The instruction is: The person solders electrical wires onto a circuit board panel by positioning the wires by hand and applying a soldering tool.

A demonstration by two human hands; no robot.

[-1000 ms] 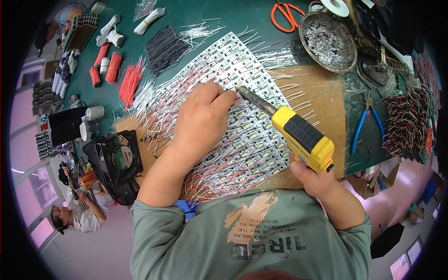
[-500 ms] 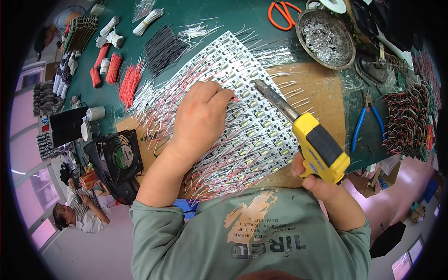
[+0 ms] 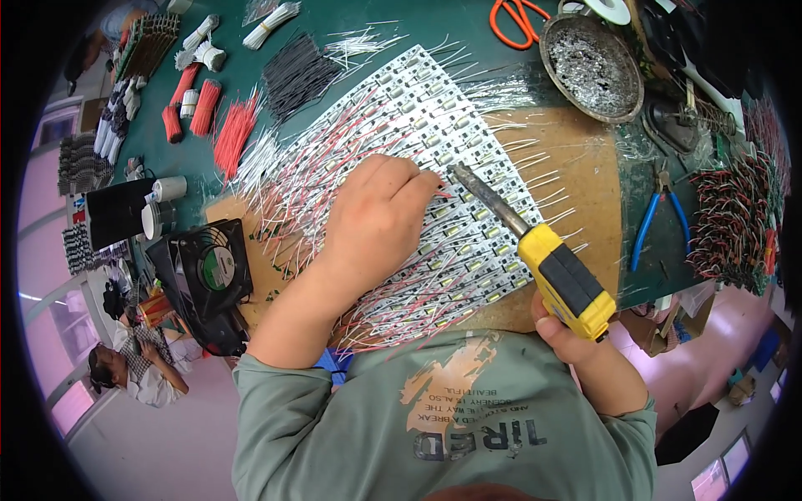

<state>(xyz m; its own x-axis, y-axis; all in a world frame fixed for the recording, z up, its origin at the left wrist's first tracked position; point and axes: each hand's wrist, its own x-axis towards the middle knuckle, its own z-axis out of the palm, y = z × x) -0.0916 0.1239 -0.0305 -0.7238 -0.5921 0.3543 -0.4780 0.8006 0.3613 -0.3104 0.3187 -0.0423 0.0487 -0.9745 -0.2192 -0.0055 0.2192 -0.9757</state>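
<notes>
A white panel of small circuit boards (image 3: 480, 159) lies aslant, with rows of yellowish components and many thin red and white wires soldered along it. My left hand (image 3: 380, 204) rests over its middle, thumb and fingers pinched; a short red wire end shows at the fingertips. My right hand (image 3: 558, 334) grips a yellow and black soldering gun (image 3: 568, 280) from below. Its metal tip touches or hovers just over the panel, a little right of my left fingertips; which of the two I cannot tell. My left palm hides part of the wires.
Bundles of red wires (image 3: 236, 138) and black wires (image 3: 296, 73) lie far left. A black fan (image 3: 209, 267) stands at left. Far right are a bowl of solder scraps (image 3: 589, 71), orange-handled scissors (image 3: 516, 25), blue-handled pliers (image 3: 647, 221) and stacked wired boards (image 3: 731, 221). Another person (image 3: 146, 367) sits at lower left.
My left hand has shifted slightly right and nearer to me. The soldering gun has dropped a little toward me, its tip staying close to the left fingertips. The panel appears slightly shifted.
</notes>
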